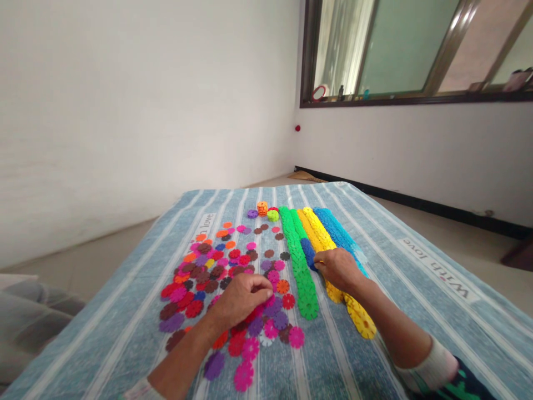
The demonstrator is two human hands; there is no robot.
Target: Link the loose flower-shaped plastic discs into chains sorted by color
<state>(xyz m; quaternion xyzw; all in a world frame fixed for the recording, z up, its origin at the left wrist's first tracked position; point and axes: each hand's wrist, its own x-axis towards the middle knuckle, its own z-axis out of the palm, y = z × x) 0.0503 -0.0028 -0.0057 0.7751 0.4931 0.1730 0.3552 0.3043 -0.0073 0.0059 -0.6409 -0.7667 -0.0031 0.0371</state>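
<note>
Loose plastic snowflake discs [216, 278] in red, pink, purple, orange and brown lie scattered on a blue striped cloth [416, 311]. My left hand [241, 300] rests on this pile with fingers curled, pinching at a disc I cannot make out. To the right lie long joined rows: a green row [300, 261], a yellow row [360, 319] and a light blue row [337, 230]. My right hand [339, 269] is closed on a short dark blue stack of discs [308, 253] lying between the green and yellow rows.
Small stacks of orange, purple and green discs [264, 211] stand at the far end of the cloth. White walls meet behind, with a dark-framed window [416, 50] at upper right. A grey cushion [29, 316] lies at left. Bare floor surrounds the cloth.
</note>
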